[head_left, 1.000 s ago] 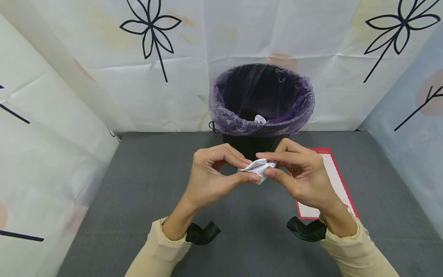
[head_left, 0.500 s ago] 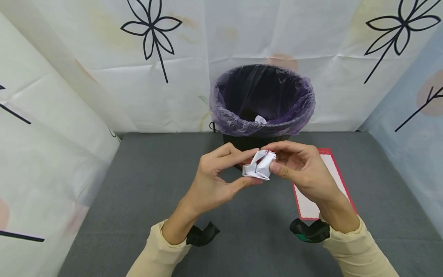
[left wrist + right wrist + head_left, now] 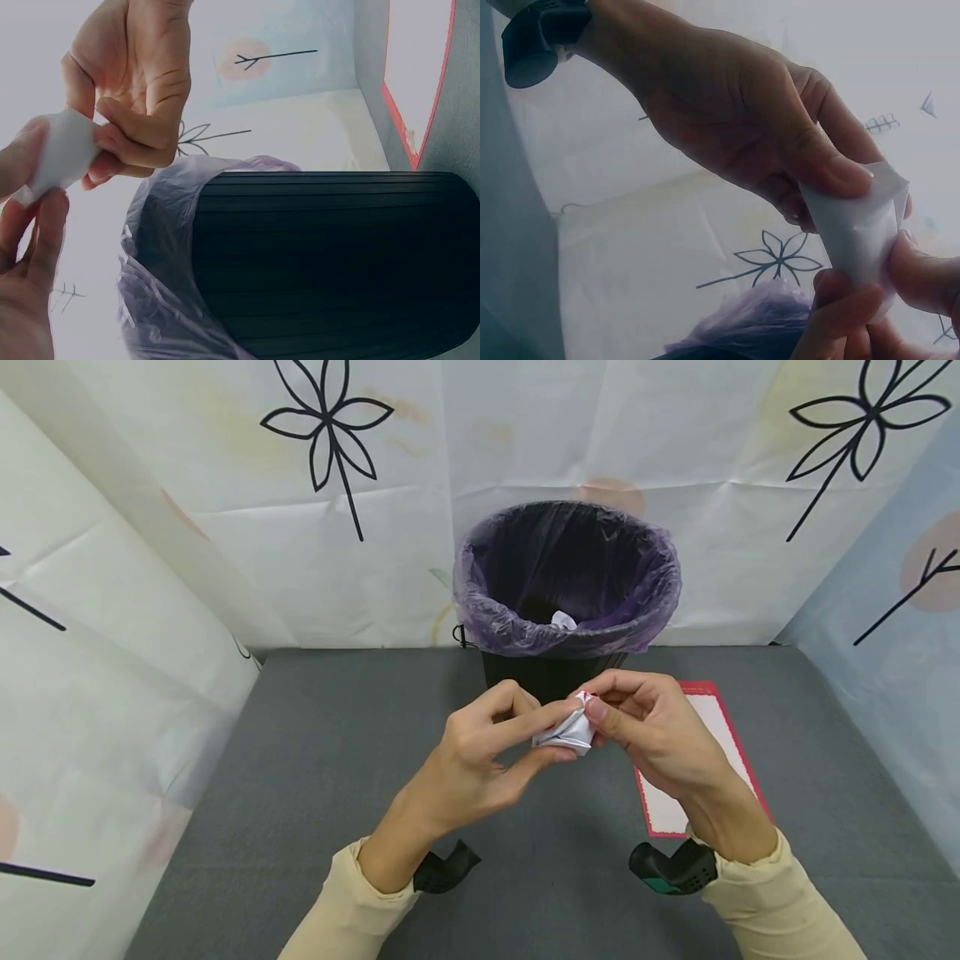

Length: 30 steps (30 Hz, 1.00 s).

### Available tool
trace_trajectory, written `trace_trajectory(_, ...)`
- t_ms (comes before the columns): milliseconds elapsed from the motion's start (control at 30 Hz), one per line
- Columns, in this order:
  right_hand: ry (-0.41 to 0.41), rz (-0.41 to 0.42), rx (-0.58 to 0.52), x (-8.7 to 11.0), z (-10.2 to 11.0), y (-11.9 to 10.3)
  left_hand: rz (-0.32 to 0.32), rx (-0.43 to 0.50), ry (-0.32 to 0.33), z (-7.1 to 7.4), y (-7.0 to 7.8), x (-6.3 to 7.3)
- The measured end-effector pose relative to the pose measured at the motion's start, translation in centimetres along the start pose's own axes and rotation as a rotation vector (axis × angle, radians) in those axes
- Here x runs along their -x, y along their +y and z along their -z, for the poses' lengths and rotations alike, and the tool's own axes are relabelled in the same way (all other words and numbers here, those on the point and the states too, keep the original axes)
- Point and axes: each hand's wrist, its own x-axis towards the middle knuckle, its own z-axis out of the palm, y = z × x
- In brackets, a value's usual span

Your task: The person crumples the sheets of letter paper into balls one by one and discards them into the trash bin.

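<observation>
A small wad of folded white paper, red showing at its upper edge, is held between both hands in the head view. My left hand pinches its lower left side between thumb and fingers. On the other side, my right hand grips the upper right part, thumb on top. From the left wrist, the paper appears as a blurred pale lump between the fingertips of both hands. Its flat folded faces show in the right wrist view, where the paper has a thumb pressed on it.
Just beyond the hands stands a black trash bin with a purple plastic liner over its rim. Inside lies a crumpled white piece. A red-bordered white sheet lies on the grey table, partly under the right arm.
The paper was flatter a second ago, then turned to show a red inner fold, and is now more closed up. Both hands have shifted their fingers on it; the left moved slightly right.
</observation>
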Motion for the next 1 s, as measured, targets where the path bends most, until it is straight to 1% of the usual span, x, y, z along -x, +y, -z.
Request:
trace_trajectory(100, 0.003, 0.042, -0.032, 0.0, -0.2, 0.2, -0.032, -0.031, 0.011, 0.1, 0.1, -0.1)
trace_trajectory(233, 0.026, 0.093, -0.052, 0.0, -0.3, 0.4, -0.039, -0.044, 0.008, 0.1, 0.2, -0.4)
trace_trajectory(333, 0.043, 0.107, -0.052, 0.0, -0.2, 0.5, -0.038, -0.057, -0.029, 0.2, 0.2, -0.4)
trace_trajectory(400, 0.047, 0.101, -0.061, 0.0, 0.0, 0.6, -0.041, -0.072, -0.060, 0.3, 0.3, -0.3)
trace_trajectory(467, 0.042, 0.094, -0.072, 0.1, 0.1, 0.5, -0.044, -0.091, -0.090, 0.4, 0.4, -0.3)
trace_trajectory(567, 0.023, 0.077, -0.101, 0.0, 0.2, 0.4, -0.049, -0.124, -0.113, 0.5, 0.6, -0.3)
trace_trajectory(667, 0.006, 0.062, -0.116, 0.0, 0.1, 0.2, -0.056, -0.152, -0.115, 0.6, 0.8, -0.3)
trace_trajectory(767, -0.003, 0.076, -0.103, -0.1, 0.1, 0.1, -0.069, -0.181, -0.104, 0.6, 0.9, -0.3)
trace_trajectory(867, -0.002, 0.108, -0.087, -0.1, 0.1, 0.1, -0.096, -0.239, -0.089, 0.5, 1.0, -0.4)
trace_trajectory(1000, 0.004, 0.129, -0.088, 0.0, 0.1, 0.2, -0.146, -0.342, -0.084, 0.4, 1.1, -0.4)
